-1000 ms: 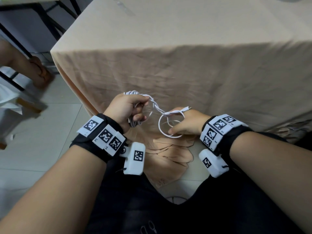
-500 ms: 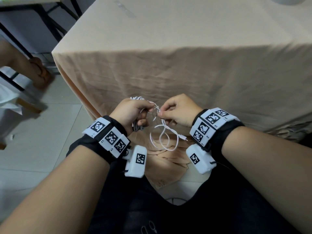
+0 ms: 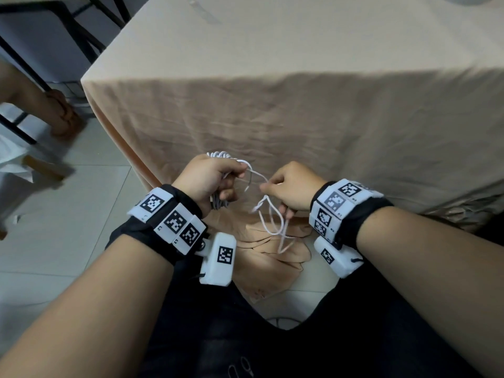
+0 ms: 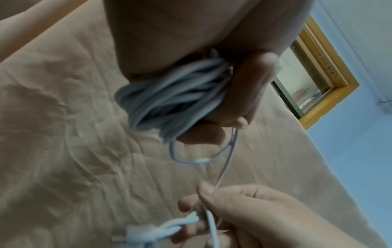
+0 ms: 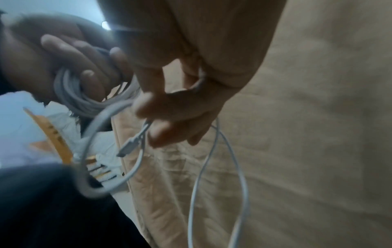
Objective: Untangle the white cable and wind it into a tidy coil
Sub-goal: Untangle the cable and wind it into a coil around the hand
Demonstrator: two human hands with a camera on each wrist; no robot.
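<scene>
My left hand [image 3: 215,181] grips a wound bundle of white cable [image 4: 169,97], its fingers curled round the turns [image 5: 74,95]. A short strand [image 3: 255,173] runs from that bundle across to my right hand [image 3: 289,189], which pinches the cable between thumb and forefinger [image 4: 203,193]. Below the right hand, loose loops [image 3: 275,227] hang down in front of the tablecloth. The cable's plug end [image 5: 131,144] sticks out by the right hand's lower fingers. Both hands are held in the air, close together, in front of the table's edge.
A table under a beige cloth [image 3: 300,91] stands straight ahead, its cloth falling to the tiled floor [image 3: 68,214]. Another person's bare foot [image 3: 60,115] and black furniture legs [image 3: 79,36] are at the far left. My dark-clad legs [image 3: 245,336] are below.
My right hand has risen from the low loop to pinch the strand close to my left hand. The loose loops now hang lower beneath it. The left hand keeps its bundle.
</scene>
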